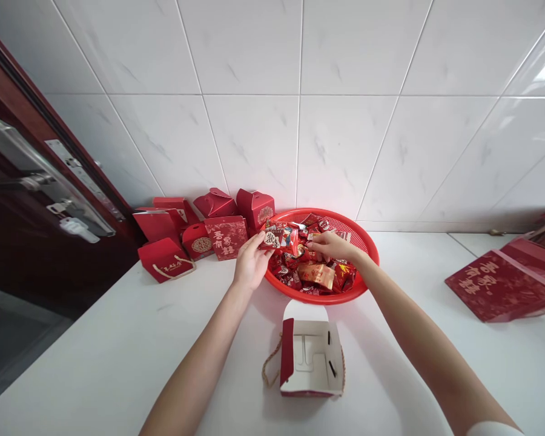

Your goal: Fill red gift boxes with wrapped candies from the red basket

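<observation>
And here's the left hand (251, 263), thumb and fingers pinching a shiny red packet (279, 237) with pale characters and a little cartoon figure, held up over the left side of the red plastic basket (373, 260). Across from it, the right hand (330, 246) is in over the middle of the basket, fingers curled down among the wrapped pieces (293, 280); whether they grip one, I cannot tell. A peach-gold packet (317, 274) lies near the front of that pile, just below the right hand.

Closer in, between the two forearms, an open box (311, 360) sits on the white table (163, 345), its pale inside facing up, a flap pointing toward the basket, a twisted cord handle (267, 366) looping out on the left and more cord along its right side.

Over to the left of the basket we've got a cluster of red boxes (214, 203) by the tiled wall (254, 145), with a gold-lettered one (227, 238) near the front and a corded one (165, 259) at the near left corner. Far left, there's a dark red door (22, 242) with keys (75, 227) in its lock. And well off to the right, a larger red box (495, 284) with gold characters lies tilted on the table.
</observation>
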The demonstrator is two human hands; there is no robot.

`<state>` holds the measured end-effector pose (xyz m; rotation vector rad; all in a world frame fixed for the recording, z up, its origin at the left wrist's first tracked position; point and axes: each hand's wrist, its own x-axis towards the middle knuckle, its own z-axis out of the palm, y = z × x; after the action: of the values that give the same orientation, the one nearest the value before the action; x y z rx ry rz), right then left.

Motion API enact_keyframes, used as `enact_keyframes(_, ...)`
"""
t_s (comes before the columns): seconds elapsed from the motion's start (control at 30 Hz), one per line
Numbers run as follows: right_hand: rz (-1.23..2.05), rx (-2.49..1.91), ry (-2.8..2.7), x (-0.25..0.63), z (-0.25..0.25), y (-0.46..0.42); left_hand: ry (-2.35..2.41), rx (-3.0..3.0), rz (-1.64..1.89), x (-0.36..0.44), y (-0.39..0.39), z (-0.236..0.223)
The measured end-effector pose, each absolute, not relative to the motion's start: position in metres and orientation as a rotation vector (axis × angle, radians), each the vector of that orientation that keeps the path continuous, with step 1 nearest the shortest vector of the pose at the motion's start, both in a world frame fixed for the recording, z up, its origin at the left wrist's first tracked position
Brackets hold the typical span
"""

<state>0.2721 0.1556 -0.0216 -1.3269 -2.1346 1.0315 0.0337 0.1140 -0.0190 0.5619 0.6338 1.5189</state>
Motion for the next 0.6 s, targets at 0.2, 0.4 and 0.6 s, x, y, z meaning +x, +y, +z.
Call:
enact_keyframes(0.2, 1.093, -1.344, -2.321, 0.264, -0.022, 0.154, 0.635, 0.556, 1.524, 0.035, 0.113, -0.018)
enact_keyframes(0.4, 1.175, -1.259, -2.328, 0.256, -0.022, 0.154, 0.636, 0.538, 1.517, 0.036, 0.112, -0.016)
enact_keyframes(0.6, 1.141, -1.081, -1.99, 0.271, -0.003, 0.148, 0.628, 0.512, 1.531, 0.034, 0.114, -0.02)
